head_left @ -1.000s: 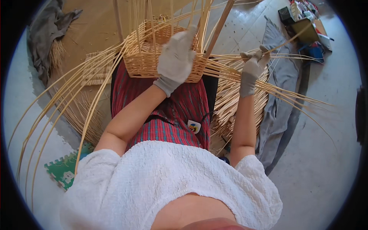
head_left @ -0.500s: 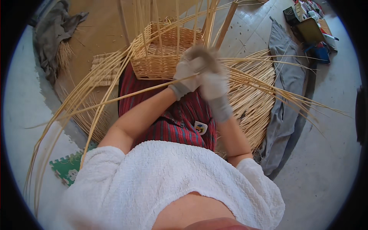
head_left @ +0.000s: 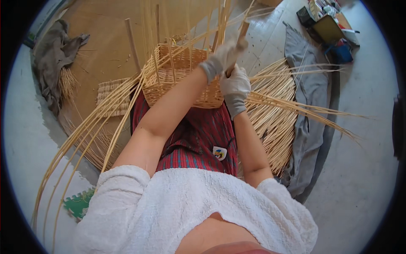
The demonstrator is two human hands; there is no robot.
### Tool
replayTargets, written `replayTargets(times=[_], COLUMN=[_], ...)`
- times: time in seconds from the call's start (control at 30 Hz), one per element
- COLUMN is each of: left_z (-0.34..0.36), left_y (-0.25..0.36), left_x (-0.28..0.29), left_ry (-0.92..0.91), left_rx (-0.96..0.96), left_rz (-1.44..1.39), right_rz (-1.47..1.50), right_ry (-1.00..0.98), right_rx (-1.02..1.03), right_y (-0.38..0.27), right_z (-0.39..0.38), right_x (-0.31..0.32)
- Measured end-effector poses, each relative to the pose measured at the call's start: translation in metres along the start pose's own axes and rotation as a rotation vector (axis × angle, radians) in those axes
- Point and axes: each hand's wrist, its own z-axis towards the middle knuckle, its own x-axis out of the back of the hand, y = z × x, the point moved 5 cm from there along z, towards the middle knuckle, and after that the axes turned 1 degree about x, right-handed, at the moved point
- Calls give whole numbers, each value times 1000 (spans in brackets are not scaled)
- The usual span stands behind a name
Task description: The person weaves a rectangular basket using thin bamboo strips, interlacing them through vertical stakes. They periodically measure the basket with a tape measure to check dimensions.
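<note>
A half-woven wicker basket [head_left: 177, 70] rests against my lap, with canes standing up from its walls and long strands fanning out to both sides. At its right corner rises a flat wooden stake [head_left: 244, 29]. My right hand [head_left: 235, 88], in a pale glove with a grey cuff, is closed round the stake's lower part beside the basket wall. Just above and to the left, my left hand [head_left: 224, 56], gloved alike, reaches over the basket to the stake. Motion blurs its fingers, so its hold does not show.
Loose cane strands [head_left: 91, 120] sweep left over the floor, near a small woven panel [head_left: 113, 96]. A heap of canes [head_left: 275, 122] lies on the right beside grey cloth [head_left: 311, 106]. Farther right stand boxes of tools [head_left: 327, 29]. Another dark cloth [head_left: 57, 63] lies far left.
My left hand has moved up and away from me, toward the stake. My right hand now grips the stake lower down. The strand that crossed over my left forearm no longer lies there.
</note>
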Motion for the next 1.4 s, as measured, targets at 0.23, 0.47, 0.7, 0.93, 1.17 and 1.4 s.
replayTargets(times=[0.23, 0.47, 0.7, 0.93, 1.17, 1.4], left_z=[-185, -241, -245, -237, -238, -234], left_y=[-33, -56, -95, -85, -94, -98], left_x=[75, 162, 177, 187, 185, 192], left_ry=[225, 554, 374, 168, 189, 198], left_rx=[348, 299, 364, 420, 565, 446], left_rz=[-96, 442, 597, 838, 817, 737], right_rz=[365, 980, 979, 869, 1011, 602], right_ry=[150, -233, -426, -155, -132, 188], right_rx=[-26, 99, -639, -346, -145, -19], right_y=[-1, -149, -174, -164, -184, -215], right_z=[-8, -67, 3, -7, -19, 31], right_x=[20, -23, -155, -165, -112, -104])
